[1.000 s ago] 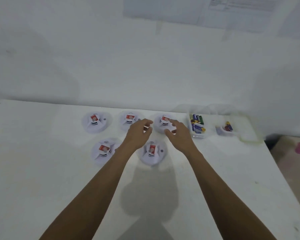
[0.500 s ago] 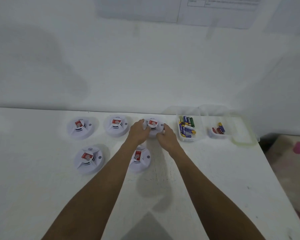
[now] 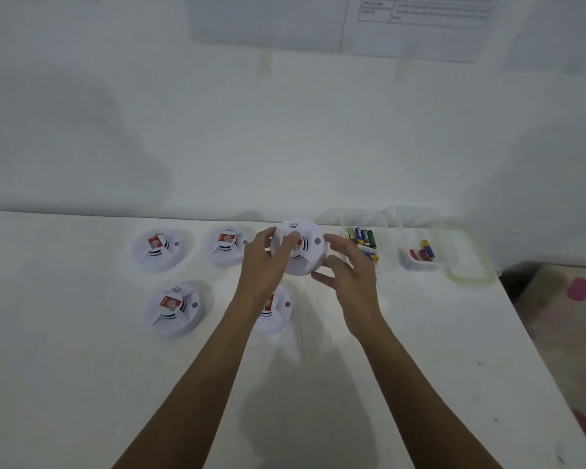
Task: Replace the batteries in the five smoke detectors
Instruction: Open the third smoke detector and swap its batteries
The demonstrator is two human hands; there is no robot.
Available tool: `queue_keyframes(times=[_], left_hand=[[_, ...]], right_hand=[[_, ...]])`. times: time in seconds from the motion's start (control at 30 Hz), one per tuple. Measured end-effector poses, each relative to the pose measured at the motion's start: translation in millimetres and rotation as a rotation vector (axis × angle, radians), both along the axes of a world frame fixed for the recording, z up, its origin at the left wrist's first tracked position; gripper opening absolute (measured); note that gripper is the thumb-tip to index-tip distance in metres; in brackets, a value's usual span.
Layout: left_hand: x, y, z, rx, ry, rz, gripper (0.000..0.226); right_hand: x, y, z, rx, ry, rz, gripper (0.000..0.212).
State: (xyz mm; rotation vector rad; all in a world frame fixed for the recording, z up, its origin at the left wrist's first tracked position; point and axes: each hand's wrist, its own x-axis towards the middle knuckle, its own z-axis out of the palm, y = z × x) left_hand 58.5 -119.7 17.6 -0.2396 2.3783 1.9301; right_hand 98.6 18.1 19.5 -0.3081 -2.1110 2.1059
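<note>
Several round white smoke detectors with red labels are on the white table. Both hands hold one smoke detector lifted and tilted toward me at the back middle. My left hand grips its left rim, thumb across its centre. My right hand holds its right and lower edge. Two detectors lie in the back row to the left. Another detector lies front left, and one more detector is partly hidden under my left forearm.
A clear tray of assorted batteries stands just right of the held detector. A second clear tub with a few red and blue batteries sits farther right. The table's right edge drops to a patterned floor. A wall rises right behind.
Both hands reached the back-right detector, closed on it and have lifted and tilted it up off the table. My head has moved closer and slightly right.
</note>
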Motion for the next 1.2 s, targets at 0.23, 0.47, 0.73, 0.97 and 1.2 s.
queue_keyframes(times=[0.23, 0.47, 0.73, 0.97, 1.2], left_hand=[[55, 13, 29, 0.412, -0.181, -0.060, 0.045], [92, -8, 33, 0.971, -0.269, -0.228, 0.060], [117, -18, 29, 1.094, -0.274, -0.204, 0.058], [125, -22, 25, 1.059, -0.248, -0.173, 0.057], [129, -23, 26, 1.033, -0.194, -0.160, 0.056]], right_hand=[[51, 2, 28, 0.102, 0.145, 0.120, 0.029], [97, -11, 42, 0.518, 0.366, 0.117, 0.021], [120, -41, 50, 0.830, 0.222, -0.009, 0.066], [130, -59, 58, 0.836, 0.116, 0.009, 0.074], [125, -68, 60, 0.864, 0.074, 0.060, 0.075]])
